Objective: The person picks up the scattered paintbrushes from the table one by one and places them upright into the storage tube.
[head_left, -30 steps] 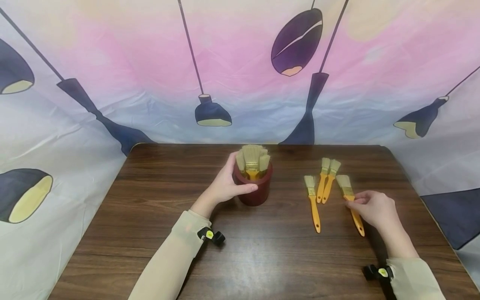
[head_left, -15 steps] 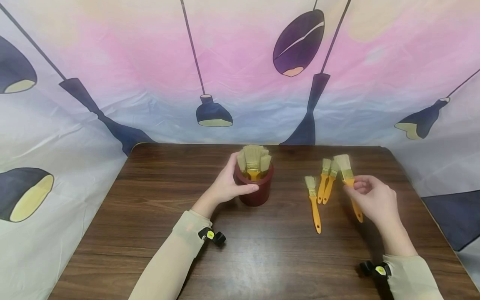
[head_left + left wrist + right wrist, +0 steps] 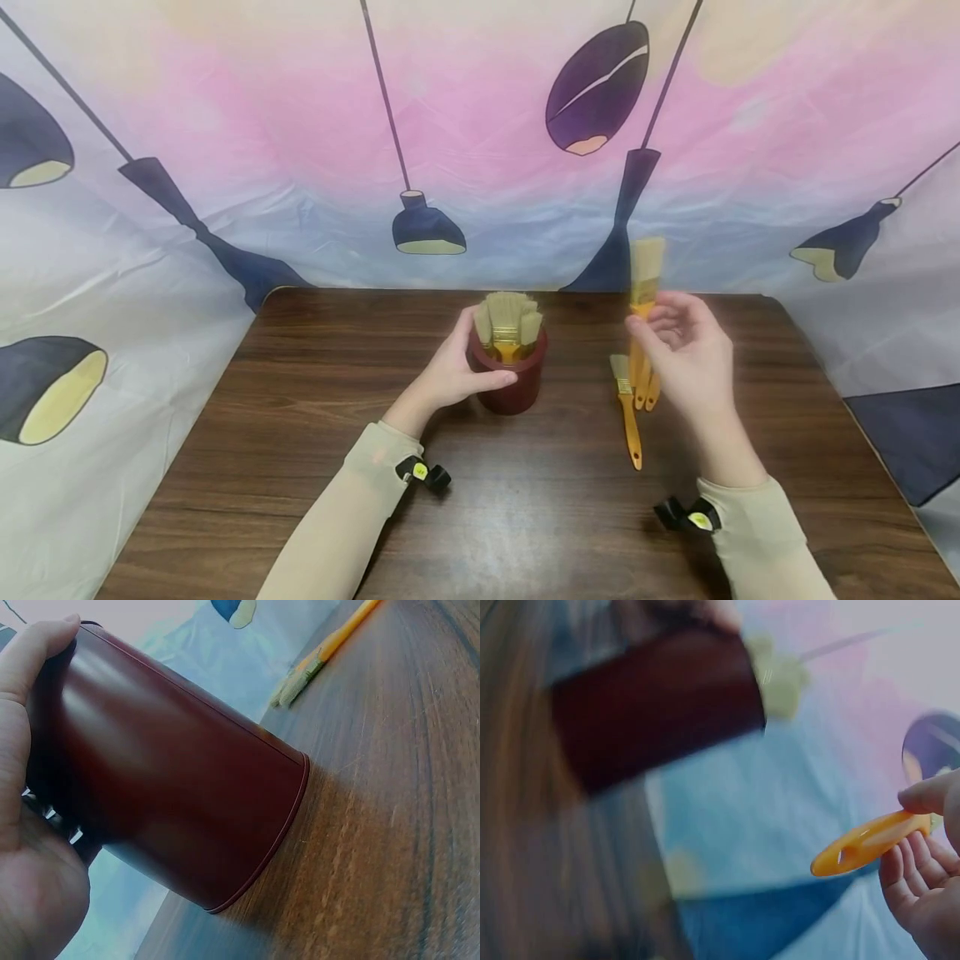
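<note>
Surface: brown wood surface (image 3: 315, 433).
Left hand (image 3: 450, 371): grip wrapped around red cup (image 3: 513, 379) of brushes.
Right hand (image 3: 686, 354): grip pinches 1 brush (image 3: 645, 271), bristles up.
Right side: 3 brushes (image 3: 633, 392) lying flat.

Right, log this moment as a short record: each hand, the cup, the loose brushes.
left hand: grips the side of the red cup
right hand: holds one brush upright in the air, bristles up
cup contents: several brushes, bristles up
on table: loose brushes lying right of the cup
</note>
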Available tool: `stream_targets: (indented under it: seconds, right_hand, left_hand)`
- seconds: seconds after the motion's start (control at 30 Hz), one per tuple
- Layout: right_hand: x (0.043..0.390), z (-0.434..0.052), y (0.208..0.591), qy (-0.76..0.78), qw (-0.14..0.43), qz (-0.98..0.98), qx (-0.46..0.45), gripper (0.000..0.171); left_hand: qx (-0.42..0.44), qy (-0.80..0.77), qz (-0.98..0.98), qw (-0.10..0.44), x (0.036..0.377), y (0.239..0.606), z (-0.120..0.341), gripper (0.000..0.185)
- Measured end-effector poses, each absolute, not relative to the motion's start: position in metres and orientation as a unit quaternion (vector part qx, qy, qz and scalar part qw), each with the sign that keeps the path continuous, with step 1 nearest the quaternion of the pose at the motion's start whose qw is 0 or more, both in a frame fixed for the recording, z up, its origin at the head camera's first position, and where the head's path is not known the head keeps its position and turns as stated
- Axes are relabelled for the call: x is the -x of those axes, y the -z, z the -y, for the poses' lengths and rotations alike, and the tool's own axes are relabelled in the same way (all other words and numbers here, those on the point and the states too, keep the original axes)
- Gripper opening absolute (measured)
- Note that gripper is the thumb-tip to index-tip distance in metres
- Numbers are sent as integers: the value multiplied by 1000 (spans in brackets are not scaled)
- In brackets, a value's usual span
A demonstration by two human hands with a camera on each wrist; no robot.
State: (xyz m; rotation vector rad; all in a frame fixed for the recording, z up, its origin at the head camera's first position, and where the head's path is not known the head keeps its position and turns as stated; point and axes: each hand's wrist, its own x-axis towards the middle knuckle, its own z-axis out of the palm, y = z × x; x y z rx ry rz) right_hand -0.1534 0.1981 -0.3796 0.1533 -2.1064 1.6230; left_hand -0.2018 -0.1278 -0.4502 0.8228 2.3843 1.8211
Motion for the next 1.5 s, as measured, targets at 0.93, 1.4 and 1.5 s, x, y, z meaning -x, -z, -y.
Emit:
stream_targets:
  seconds: [0.93,1.4,1.5]
  right_hand:
    - [163,-64,377,-549,273,769,-179,49]
    - [151,-61,383,-438,215,856,-168,51]
    - [151,-63,385,-437,200,861,-164,54]
  left_hand:
    - [-288,-599,-747,20,205,453,127,105]
    - [-296,-591,-750,13,206,454,129,95]
    - [-291,-588,-754,13,206,454,129,93]
